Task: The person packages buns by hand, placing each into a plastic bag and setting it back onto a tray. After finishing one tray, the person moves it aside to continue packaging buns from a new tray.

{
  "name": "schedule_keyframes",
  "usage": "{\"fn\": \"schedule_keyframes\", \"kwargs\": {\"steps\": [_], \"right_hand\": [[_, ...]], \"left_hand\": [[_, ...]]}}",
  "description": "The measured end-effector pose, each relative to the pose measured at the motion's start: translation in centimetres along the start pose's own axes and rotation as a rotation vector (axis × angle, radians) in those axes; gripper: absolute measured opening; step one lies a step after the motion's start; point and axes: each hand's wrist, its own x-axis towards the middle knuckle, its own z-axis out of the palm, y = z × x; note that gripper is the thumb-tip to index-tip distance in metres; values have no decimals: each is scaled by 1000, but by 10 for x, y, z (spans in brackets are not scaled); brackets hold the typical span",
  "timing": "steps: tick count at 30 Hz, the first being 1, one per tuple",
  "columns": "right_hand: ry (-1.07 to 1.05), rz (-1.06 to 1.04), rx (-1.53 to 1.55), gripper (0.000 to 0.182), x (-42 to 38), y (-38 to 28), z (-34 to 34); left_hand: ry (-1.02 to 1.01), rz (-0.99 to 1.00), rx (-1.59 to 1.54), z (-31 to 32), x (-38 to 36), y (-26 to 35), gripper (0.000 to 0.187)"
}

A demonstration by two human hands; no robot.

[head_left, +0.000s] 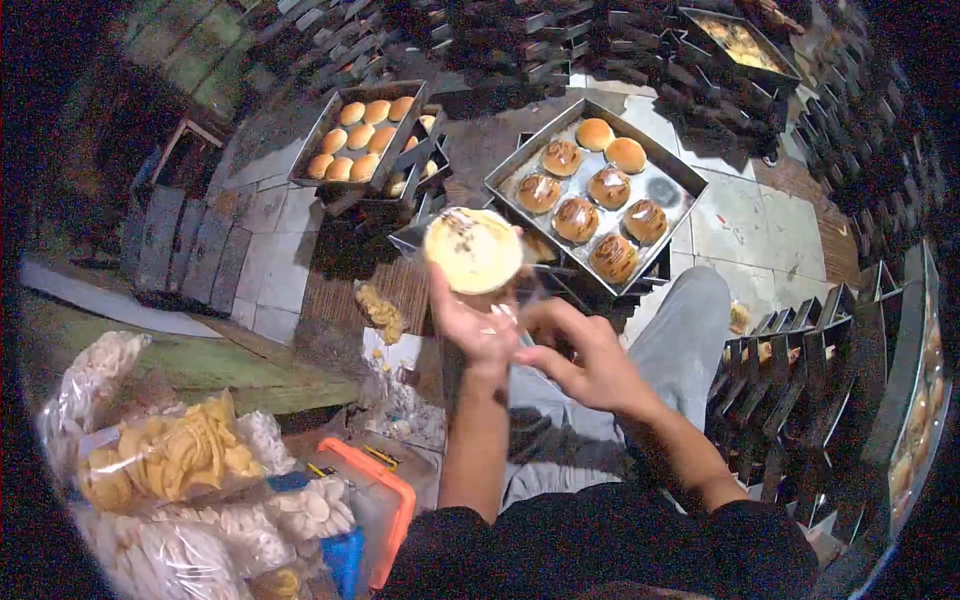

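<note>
Round bun with pale-yellow upturned face [475, 258] lies nearer person than square dark metal tray of brown-streaked buns [655, 160], to its left. Left hand [470, 330] grasps bun from beneath, palm up. Right hand [592, 365], fingers curled, beside left palm; whether it pinches anything, cannot tell. Bun likely light, soft, easily dented, top maybe sticky; best cradled low around sides, without squeezing.

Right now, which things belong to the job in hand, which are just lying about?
Likely in use:
- pale round piece, in left hand
- striped-bun tray
- plain-bun tray, maybe

Seemingly lying about:
- bagged yellow pieces
- orange-edged container
</note>
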Motion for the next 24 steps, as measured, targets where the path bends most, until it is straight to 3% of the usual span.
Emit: {"fn": "schedule_keyframes", "kwargs": {"steps": [2,3,4,6,7,10,11,12,13,14,16,17,18,19,20,22,24], "right_hand": [[13,-85,-107,26,-3,30,32],[-111,64,-154,24,-9,31,32],[-104,57,-156,24,-12,30,21],[-915,-128,342,22,-20,19,-2],[-916,-130,345,22,-18,18,-2],[-154,-15,13,19,-7,11,-6],[-103,255,66,18,0,6,-4],[-101,262,69,18,1,14,14],[-10,53,-14,18,1,33,38],[78,-158,-96,18,-3,45,53],[-30,-75,-183,20,-11,45,40],[-335,-116,-3,20,-13,38,25],[-640,-147,188,20,-17,28,13],[-785,-78,312,19,-15,21,2],[-793,-71,317,19,-14,22,3],[-119,-83,-15,18,-6,19,7],[-8,-18,-27,15,1,21,21]], "left_hand": [[165,3,138,-14,-3,-16,67],[207,30,155,-5,-10,-15,66],[243,64,170,5,-12,-12,66],[88,51,83,-16,2,8,69],[59,7,-14,-18,5,20,70],[24,-46,-163,-21,3,27,71],[122,-38,-42,-23,-3,20,71],[219,-31,80,-26,-7,13,71],[166,-39,7,-67,0,-3,70],[209,-44,72,-40,-7,-5,69],[317,227,341,-45,-6,-9,70],[313,231,340,-46,-1,-3,70],[206,102,103,-42,1,11,71],[104,-27,-135,-41,1,23,72],[32,-61,-212,-43,4,28,73],[110,-17,-123,-16,-1,22,68],[116,-132,-73,-44,-2,6,67]]}}
